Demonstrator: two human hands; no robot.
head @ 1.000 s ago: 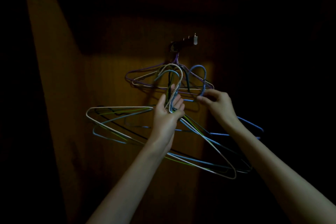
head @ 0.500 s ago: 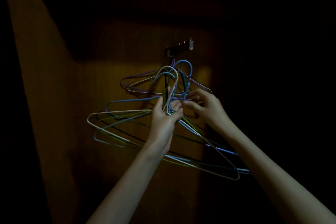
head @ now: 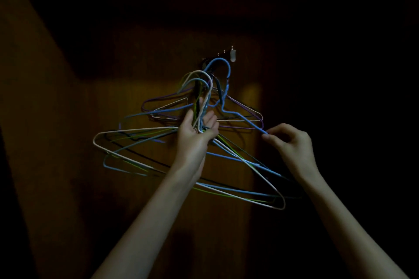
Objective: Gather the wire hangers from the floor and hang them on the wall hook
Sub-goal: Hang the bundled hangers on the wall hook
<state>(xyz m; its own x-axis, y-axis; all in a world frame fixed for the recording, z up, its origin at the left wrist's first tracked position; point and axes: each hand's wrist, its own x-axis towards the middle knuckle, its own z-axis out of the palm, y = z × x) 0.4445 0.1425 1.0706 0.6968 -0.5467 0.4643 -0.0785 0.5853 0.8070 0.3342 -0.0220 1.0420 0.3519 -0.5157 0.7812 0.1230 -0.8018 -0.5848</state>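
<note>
My left hand (head: pixel 195 133) grips the necks of a bundle of wire hangers (head: pixel 145 166), white, blue, green and black, held up below the wall hook (head: pixel 226 55). My right hand (head: pixel 289 142) pinches the shoulder of a single blue hanger (head: pixel 226 97), whose curved top reaches up to the hook. A purple hanger (head: pixel 158 99) and a white one (head: pixel 249 110) hang against the wall behind. The dim light leaves it unclear whether the blue hanger's top sits on the hook.
A brown wooden wall (head: pixel 136 188) fills the view, lit only in a patch around the hangers. Everything beyond that patch is in deep shadow.
My right hand has slid out to the right along the blue hanger's shoulder. The blue hanger's top has risen toward the hook. My left hand stays on the bundle.
</note>
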